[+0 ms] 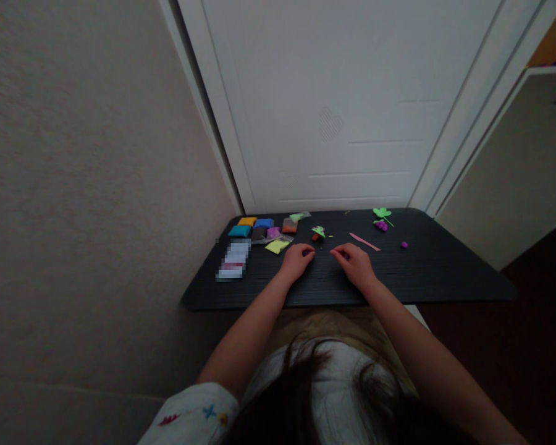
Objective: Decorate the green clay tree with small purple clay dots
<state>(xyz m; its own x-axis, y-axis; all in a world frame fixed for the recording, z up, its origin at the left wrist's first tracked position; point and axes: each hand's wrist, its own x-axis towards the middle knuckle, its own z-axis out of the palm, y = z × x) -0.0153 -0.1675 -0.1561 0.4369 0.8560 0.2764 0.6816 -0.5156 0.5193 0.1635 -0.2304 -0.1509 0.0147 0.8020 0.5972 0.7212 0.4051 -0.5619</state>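
Observation:
My left hand [297, 261] rests on the dark table with its fingers curled and thumb drawn in. Across a small gap, my right hand [356, 264] has its fingertips pinched together. Anything inside either hand is too small or hidden to make out. Just beyond the hands stands a small clay figure [319, 232], green on top with a red part below. Yellow clay in a clear bag [278, 246] lies beside my left hand. To the far side of my right hand is a pink modelling knife [365, 241].
Several coloured clay packs, among them an orange one [247, 221] and a teal one [240, 231], sit at the back left. A blurred-out phone-like rectangle [234, 259] lies nearer. Right: green clover shape [382, 213], purple clay cluster [380, 226], purple ball [404, 245]. A white door [352, 167] stands behind.

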